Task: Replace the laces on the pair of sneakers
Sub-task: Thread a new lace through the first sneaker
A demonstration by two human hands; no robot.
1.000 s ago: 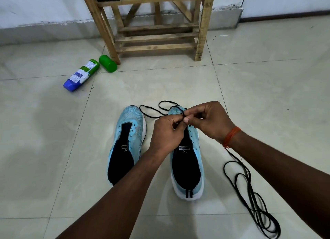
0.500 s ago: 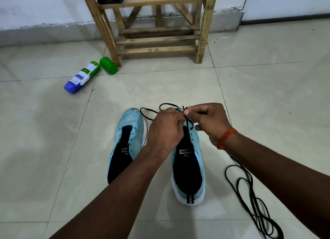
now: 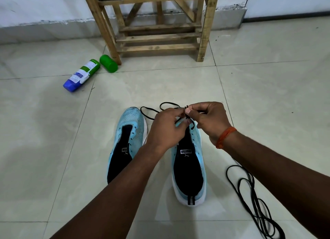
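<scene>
Lace (image 3: pixel 169 102), I note, is pinched by both left hand (image 3: pixel 166 129) and right hand (image 3: pixel 209 120) above the toe of the right sneaker (image 3: pixel 189 170), left sneaker (image 3: pixel 130 124) just beside, spare lace (image 3: pixel 257 215) on floor (image 3: pixel 53 149).

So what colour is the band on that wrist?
Orange. The wrist band shows best in the head view, the only view.
</scene>
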